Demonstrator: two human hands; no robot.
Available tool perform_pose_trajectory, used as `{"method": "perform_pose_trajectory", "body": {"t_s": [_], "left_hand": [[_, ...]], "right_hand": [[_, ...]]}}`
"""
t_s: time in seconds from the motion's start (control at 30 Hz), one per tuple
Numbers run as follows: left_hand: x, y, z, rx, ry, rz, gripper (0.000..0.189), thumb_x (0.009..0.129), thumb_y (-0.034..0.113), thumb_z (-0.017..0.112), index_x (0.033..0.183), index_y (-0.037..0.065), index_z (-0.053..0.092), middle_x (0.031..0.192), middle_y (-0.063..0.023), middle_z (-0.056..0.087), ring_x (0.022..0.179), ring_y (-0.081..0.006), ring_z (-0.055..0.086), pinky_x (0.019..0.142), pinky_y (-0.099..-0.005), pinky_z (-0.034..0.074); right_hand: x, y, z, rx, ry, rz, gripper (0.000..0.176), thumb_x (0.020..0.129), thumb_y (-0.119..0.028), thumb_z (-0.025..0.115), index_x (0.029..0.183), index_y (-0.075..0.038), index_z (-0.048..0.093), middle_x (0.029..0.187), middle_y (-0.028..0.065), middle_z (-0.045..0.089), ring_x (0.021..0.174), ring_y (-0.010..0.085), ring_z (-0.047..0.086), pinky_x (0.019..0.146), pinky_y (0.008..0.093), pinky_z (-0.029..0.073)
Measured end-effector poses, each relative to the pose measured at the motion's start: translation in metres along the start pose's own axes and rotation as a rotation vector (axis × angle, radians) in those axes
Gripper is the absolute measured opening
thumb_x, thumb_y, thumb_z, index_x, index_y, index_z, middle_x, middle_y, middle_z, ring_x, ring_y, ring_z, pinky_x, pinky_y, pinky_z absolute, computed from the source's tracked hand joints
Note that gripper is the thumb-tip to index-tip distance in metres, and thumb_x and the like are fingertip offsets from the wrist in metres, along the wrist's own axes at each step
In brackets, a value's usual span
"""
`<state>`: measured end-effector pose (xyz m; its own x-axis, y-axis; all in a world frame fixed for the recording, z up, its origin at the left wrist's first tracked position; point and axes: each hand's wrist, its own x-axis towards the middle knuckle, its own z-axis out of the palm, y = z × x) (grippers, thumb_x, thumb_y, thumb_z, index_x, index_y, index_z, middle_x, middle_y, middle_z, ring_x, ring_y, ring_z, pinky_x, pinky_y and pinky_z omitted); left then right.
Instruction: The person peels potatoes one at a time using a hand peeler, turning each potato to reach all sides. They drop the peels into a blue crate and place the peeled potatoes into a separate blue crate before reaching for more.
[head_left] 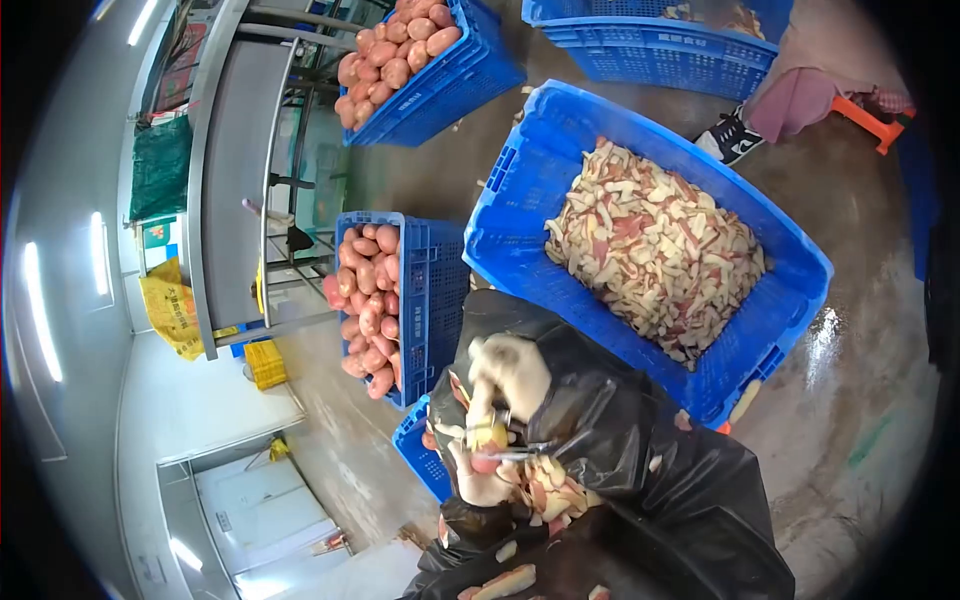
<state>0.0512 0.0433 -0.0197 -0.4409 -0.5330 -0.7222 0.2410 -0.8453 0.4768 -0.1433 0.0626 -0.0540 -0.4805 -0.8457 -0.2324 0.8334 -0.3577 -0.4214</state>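
Seen sideways, with the ceiling lights at the left, my gloved hands work over a lap covered in black plastic (690,500). My left hand (482,487), the lower one in the picture, is closed around a partly peeled potato (487,438), yellow flesh showing beside red skin. Above it, my right hand (515,372) is curled, its fingers reaching down to the potato. A slim metal peeler (515,453) crosses the potato, blurred; its handle is mostly hidden, apparently in my right hand. Potato peelings (555,492) lie heaped on the plastic beside my left hand.
A large blue crate (510,190) full of peelings stands close by. Two blue crates of red potatoes, one near (432,300) and one farther (440,105), stand along the wet floor. Another person's shoe (732,137) and an orange stool (875,125) are at upper right.
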Motion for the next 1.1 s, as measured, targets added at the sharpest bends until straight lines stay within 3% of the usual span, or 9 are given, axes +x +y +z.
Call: {"method": "perform_pose_trajectory", "body": {"t_s": [0.1, 0.13, 0.23, 0.27, 0.6, 0.8, 0.93, 1.0, 1.1], "left_hand": [[0.007, 0.012, -0.009, 0.160, -0.299, -0.164, 0.070, 0.084, 0.062, 0.041, 0.117, 0.002, 0.045, 0.104, -0.0108, 0.056, 0.070, -0.0184, 0.055, 0.060, -0.0300, 0.045], [0.004, 0.009, 0.002, 0.310, -0.137, -0.070, 0.069, 0.083, 0.062, 0.042, 0.115, 0.001, 0.044, 0.097, -0.0108, 0.055, 0.066, -0.0176, 0.052, 0.056, -0.0284, 0.041], [0.013, 0.023, -0.006, 0.260, -0.199, -0.174, 0.071, 0.084, 0.064, 0.035, 0.124, 0.005, 0.040, 0.104, -0.0172, 0.056, 0.079, -0.0261, 0.059, 0.070, -0.0349, 0.047], [0.013, 0.023, 0.004, 0.406, -0.051, -0.156, 0.077, 0.076, 0.065, 0.051, 0.118, 0.002, 0.042, 0.098, -0.0163, 0.054, 0.073, -0.0195, 0.056, 0.058, -0.0266, 0.047], [0.049, 0.045, 0.001, 0.696, -0.107, -0.348, 0.084, 0.067, 0.058, 0.066, 0.124, 0.003, 0.039, 0.100, -0.0160, 0.054, 0.077, -0.0215, 0.058, 0.065, -0.0292, 0.048], [0.055, 0.050, -0.003, 0.724, -0.121, -0.396, 0.085, 0.065, 0.055, 0.069, 0.125, 0.004, 0.038, 0.100, -0.0157, 0.055, 0.079, -0.0217, 0.059, 0.067, -0.0301, 0.049], [0.048, 0.062, -0.004, 0.760, -0.231, -0.384, 0.087, 0.064, 0.053, 0.072, 0.126, 0.004, 0.037, 0.100, -0.0155, 0.055, 0.080, -0.0219, 0.059, 0.068, -0.0307, 0.049], [0.052, 0.076, -0.008, 0.790, -0.305, -0.329, 0.088, 0.063, 0.052, 0.073, 0.127, 0.004, 0.037, 0.101, -0.0154, 0.055, 0.080, -0.0220, 0.059, 0.069, -0.0310, 0.049], [0.052, 0.087, 0.051, 0.817, -0.147, -0.271, 0.075, 0.062, 0.016, 0.079, 0.126, 0.000, 0.041, 0.113, -0.0070, 0.052, 0.104, -0.0177, 0.052, 0.089, -0.0307, 0.042]], "right_hand": [[0.047, -0.001, -0.043, 0.207, 0.373, -0.073, 0.034, 0.087, -0.032, 0.057, 0.068, -0.005, 0.046, 0.053, 0.0040, 0.047, 0.038, 0.0164, 0.047, 0.037, 0.0292, 0.040], [0.056, -0.013, -0.051, 0.353, 0.478, -0.040, 0.038, 0.088, -0.037, 0.055, 0.069, -0.005, 0.046, 0.051, 0.0045, 0.045, 0.038, 0.0176, 0.048, 0.037, 0.0293, 0.041], [0.046, -0.033, -0.048, 0.415, 0.235, 0.104, 0.036, 0.089, -0.037, 0.052, 0.070, -0.007, 0.047, 0.051, 0.0029, 0.043, 0.041, 0.0161, 0.049, 0.039, 0.0278, 0.040], [0.047, -0.026, -0.045, 0.422, 0.172, 0.105, 0.036, 0.089, -0.038, 0.051, 0.070, -0.007, 0.046, 0.051, 0.0030, 0.043, 0.043, 0.0164, 0.050, 0.041, 0.0281, 0.041], [0.069, 0.003, -0.054, 0.707, 0.199, 0.374, 0.043, 0.093, -0.034, 0.042, 0.067, 0.000, 0.048, 0.054, 0.0117, 0.049, 0.050, 0.0234, 0.053, 0.051, 0.0351, 0.047], [0.075, 0.017, -0.047, 0.703, 0.213, 0.241, 0.040, 0.097, -0.031, 0.032, 0.082, 0.002, 0.050, 0.048, 0.0094, 0.043, 0.040, 0.0233, 0.045, 0.042, 0.0418, 0.044], [0.079, 0.013, -0.049, 0.592, 0.060, 0.269, 0.048, 0.095, -0.034, 0.037, 0.063, 0.000, 0.049, 0.049, 0.0133, 0.049, 0.048, 0.0252, 0.055, 0.046, 0.0376, 0.046], [0.085, -0.003, -0.037, 0.456, 0.231, 0.272, 0.057, 0.094, -0.045, 0.031, 0.055, -0.005, 0.041, 0.047, 0.0115, 0.045, 0.041, 0.0223, 0.048, 0.044, 0.0326, 0.043], [0.098, -0.023, -0.041, 0.392, 0.301, -0.027, 0.048, 0.094, -0.048, 0.030, 0.072, -0.009, 0.049, 0.050, 0.0013, 0.037, 0.039, 0.0148, 0.032, 0.040, 0.0303, 0.032]]}}
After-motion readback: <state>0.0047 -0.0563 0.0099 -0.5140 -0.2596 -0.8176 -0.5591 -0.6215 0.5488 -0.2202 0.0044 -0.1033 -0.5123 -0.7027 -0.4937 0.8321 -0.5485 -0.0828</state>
